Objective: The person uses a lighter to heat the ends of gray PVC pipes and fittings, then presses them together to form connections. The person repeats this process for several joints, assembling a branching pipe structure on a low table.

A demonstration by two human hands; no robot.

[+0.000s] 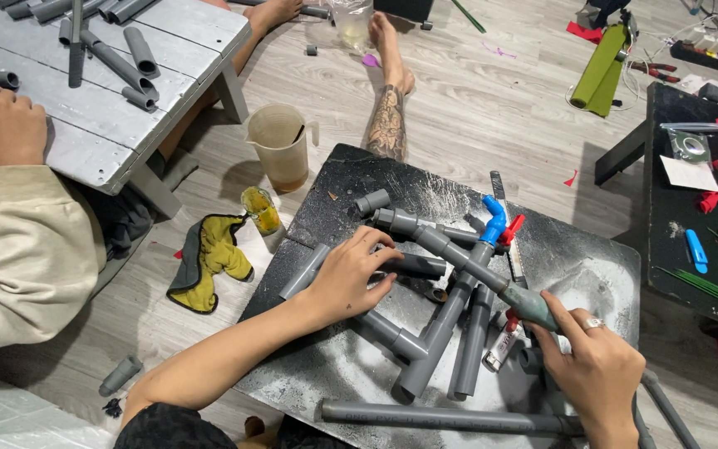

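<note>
**Head view: two hands working grey pipe pieces on a black worktop**

A co-worker's hand [6, 125] is resting on the grey bench [118, 125] at far left. The left hand [351, 278] is pressing open-fingered on loose grey pipes [413, 266]. The right hand [596, 366] is gripping the pipe assembly [459, 287] by its end, on the black worktop [592, 266].

My low black table [592, 266], dusted white, stands on pale wood-look flooring [492, 108] and carries grey pipe lengths [450, 418], elbow fittings [373, 201], a blue-handled valve [494, 221] and what looks like a glue tube [502, 347]. A plastic jug [280, 145] and yellow rag [209, 258] lie on the floor beside it.
</note>
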